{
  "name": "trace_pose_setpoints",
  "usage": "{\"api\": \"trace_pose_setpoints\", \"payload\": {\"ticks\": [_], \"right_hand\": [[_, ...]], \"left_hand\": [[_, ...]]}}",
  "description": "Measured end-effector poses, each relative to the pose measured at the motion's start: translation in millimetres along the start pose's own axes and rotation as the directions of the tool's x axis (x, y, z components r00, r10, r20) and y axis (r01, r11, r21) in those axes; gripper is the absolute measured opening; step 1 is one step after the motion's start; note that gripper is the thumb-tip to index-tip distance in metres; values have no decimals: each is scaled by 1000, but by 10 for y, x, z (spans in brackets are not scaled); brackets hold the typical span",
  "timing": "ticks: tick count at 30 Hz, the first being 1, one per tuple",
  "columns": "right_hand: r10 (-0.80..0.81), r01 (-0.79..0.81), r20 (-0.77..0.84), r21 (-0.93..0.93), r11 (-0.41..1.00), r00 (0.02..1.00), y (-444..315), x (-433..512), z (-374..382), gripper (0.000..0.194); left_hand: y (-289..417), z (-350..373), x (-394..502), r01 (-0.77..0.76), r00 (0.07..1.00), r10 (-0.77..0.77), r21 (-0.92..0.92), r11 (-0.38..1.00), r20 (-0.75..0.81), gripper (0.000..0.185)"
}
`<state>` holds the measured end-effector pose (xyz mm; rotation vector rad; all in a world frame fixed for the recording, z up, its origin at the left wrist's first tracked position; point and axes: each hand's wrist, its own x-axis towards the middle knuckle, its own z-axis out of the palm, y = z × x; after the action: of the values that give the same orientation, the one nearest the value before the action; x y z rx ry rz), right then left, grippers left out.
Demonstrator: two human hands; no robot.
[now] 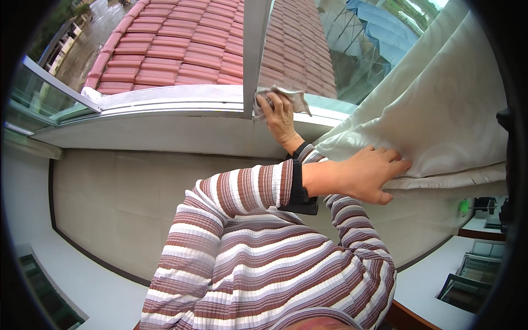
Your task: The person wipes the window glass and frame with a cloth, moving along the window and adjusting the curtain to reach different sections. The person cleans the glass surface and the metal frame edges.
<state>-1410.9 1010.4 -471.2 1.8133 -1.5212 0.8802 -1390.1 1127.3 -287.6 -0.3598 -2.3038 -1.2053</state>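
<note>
My arms cross in front of my striped top. My right hand (280,117) grips a crumpled, light-coloured cloth (295,97) at the foot of the upright window frame post (250,57), by the lower edge of the glass pane. My left hand (367,171) reaches across to the right above my right forearm. Its fingers are spread against the pale satin-like curtain (437,119), its palm hidden and its thumb towards my body. A black band is on each wrist.
The window sill (165,128) and its white sliding track (177,106) run across ahead. Left of the post the window is open onto a red tiled roof (177,45). A sliding sash (62,84) stands at far left. Beige tiled floor (111,189) lies below the sill.
</note>
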Motion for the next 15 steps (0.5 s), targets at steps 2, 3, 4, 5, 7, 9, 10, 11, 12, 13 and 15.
{"api": "trace_pose_setpoints", "payload": {"ticks": [2,3,4,5,7,9,10,11,12,13,15], "right_hand": [[-26,18,125,67,998,992,99,-187,-18,45],[-13,0,123,108,994,992,164,-197,-63,47],[-14,8,40,159,987,999,221,-158,-136,49],[-4,-3,74,94,996,997,297,-70,-241,47],[46,-42,-45,77,996,998,409,249,-462,42],[35,-31,-155,29,999,987,517,639,-764,45],[2,2,-258,16,1000,966,571,842,-913,48],[42,-42,-295,9,999,955,637,1046,-1052,51],[6,-10,-394,-8,1000,919,742,1251,-1199,50],[58,-84,-399,-50,995,915,786,1401,-1307,50],[55,-78,-437,-36,996,898,718,1515,-1392,52]], "left_hand": [[17,-23,-5,13,1000,-13,-8,1000,20,76],[25,-34,-2,35,998,-34,-7,999,52,76],[28,-45,0,44,997,-44,-7,999,66,76],[32,-51,2,51,995,-51,-5,999,82,77],[40,-52,20,39,996,-39,-5,999,81,78],[54,-34,57,32,998,-35,45,998,60,73],[70,-13,81,31,998,-34,69,997,50,70],[94,15,120,45,998,-50,155,987,25,65],[134,59,174,62,998,-63,241,969,0,60],[173,99,224,78,997,-74,324,943,-26,55],[244,155,278,103,988,-53,369,924,-142,41]]}}
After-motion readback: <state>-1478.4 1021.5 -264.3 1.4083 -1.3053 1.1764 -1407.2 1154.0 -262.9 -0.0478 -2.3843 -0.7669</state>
